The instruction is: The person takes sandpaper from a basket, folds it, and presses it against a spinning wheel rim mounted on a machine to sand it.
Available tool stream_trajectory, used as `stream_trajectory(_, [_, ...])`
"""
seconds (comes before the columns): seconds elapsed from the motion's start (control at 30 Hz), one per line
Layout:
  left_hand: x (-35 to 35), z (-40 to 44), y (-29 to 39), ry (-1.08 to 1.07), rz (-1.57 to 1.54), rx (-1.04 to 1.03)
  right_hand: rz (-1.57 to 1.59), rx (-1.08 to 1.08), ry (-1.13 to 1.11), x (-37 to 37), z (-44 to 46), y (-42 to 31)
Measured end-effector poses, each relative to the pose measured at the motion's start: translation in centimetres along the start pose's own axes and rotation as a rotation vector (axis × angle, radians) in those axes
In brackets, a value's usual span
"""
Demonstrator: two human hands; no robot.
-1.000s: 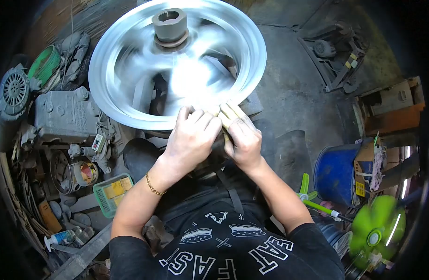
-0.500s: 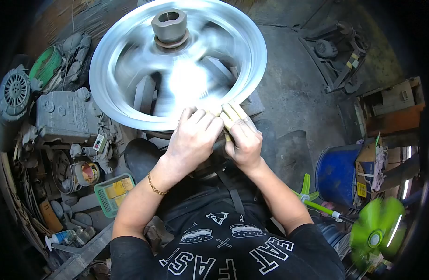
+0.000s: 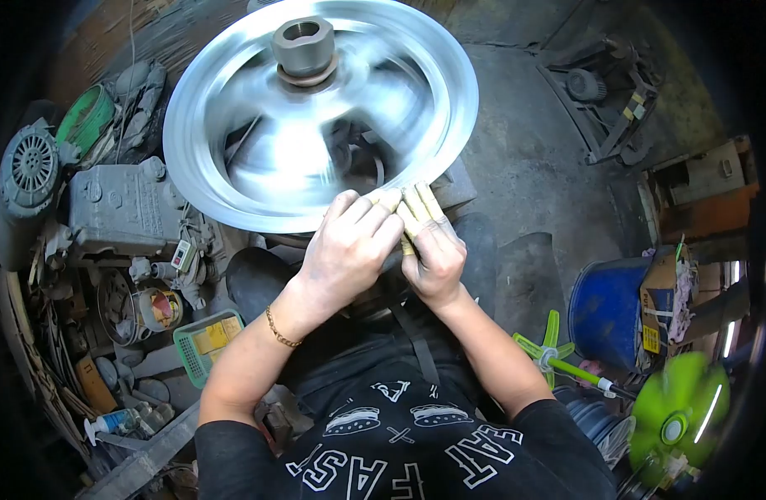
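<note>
Two-handed at the near edge of the wheel (image 3: 318,121), left hand (image 3: 351,246) tucked beside right hand (image 3: 435,257), probably for steadiness; fingers bent, can't tell around what.

Operating from a distance, I have a wheel (image 3: 283,154) before the left hand (image 3: 349,250) and right hand (image 3: 435,257), paired at its near edge (image 3: 274,220), a basket (image 3: 190,353) left, a bucket (image 3: 601,308) right, a fan (image 3: 676,421) behind the bucket.
</note>
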State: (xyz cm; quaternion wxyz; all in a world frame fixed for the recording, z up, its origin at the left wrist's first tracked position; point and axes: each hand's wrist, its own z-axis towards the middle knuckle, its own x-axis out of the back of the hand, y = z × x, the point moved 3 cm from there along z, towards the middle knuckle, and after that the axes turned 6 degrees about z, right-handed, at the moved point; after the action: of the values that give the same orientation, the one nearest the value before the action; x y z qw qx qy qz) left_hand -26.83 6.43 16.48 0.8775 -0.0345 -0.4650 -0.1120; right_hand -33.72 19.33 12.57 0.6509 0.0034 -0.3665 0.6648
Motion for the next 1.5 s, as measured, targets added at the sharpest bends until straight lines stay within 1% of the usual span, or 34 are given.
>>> stream_trajectory(0.13, [0.1,-0.2,0.2,-0.032,-0.041,0.047,0.004,-0.002,0.011,-0.2,-0.3,-0.1])
stream_trajectory(0.2, [0.1,0.0,0.3,0.016,-0.047,0.024,-0.001,0.006,0.036,-0.4,-0.4,0.1])
stream_trajectory(0.33, [-0.1,-0.1,0.2,-0.015,-0.048,0.014,0.003,-0.015,0.024,-0.5,-0.8,0.2])
stream_trajectory(0.53, [0.1,-0.1,-0.1,-0.032,-0.051,0.002,0.012,-0.002,0.063,-1.3,-1.4,0.2])
stream_trajectory(0.6, [0.2,0.0,-0.1,-0.071,-0.066,-0.009,0.01,0.001,0.081,-1.4,-1.6,0.2])
stream_trajectory(0.73, [0.0,-0.3,-0.3,-0.052,-0.05,-0.038,0.025,0.0,0.058,-1.7,-2.0,0.3])
stream_trajectory(0.83, [0.1,-0.3,-0.4,-0.049,-0.037,-0.055,0.016,0.006,0.082,-1.9,-2.2,0.1])
stream_trajectory(0.93, [0.4,-0.2,-0.4,-0.061,-0.032,-0.076,0.02,-0.013,0.044,-2.0,-2.3,0.0])
stream_trajectory(1.07, [0.7,-0.4,-0.5,-0.028,-0.028,-0.076,0.025,0.021,0.03,-2.0,-2.2,-0.1])
stream_trajectory(1.13, [1.0,-1.0,-0.6,-0.042,0.038,-0.087,0.037,0.031,0.008,-2.3,-2.4,-0.1])
stream_trajectory(1.17, [1.1,-1.2,-0.7,-0.006,0.045,-0.1,0.047,0.059,-0.009,-2.5,-2.4,0.0])
stream_trajectory(1.23, [1.1,-2.0,-0.9,-0.022,0.06,-0.096,0.06,0.116,-0.039,-2.9,-2.6,0.2])
stream_trajectory(1.33, [1.6,-2.5,-1.0,-0.029,0.087,-0.087,0.103,0.146,-0.085,-3.1,-2.5,0.0])
stream_trajectory(1.5, [2.3,-3.1,-1.4,-0.039,0.102,-0.085,0.102,0.16,-0.085,-3.6,-2.1,-0.4])
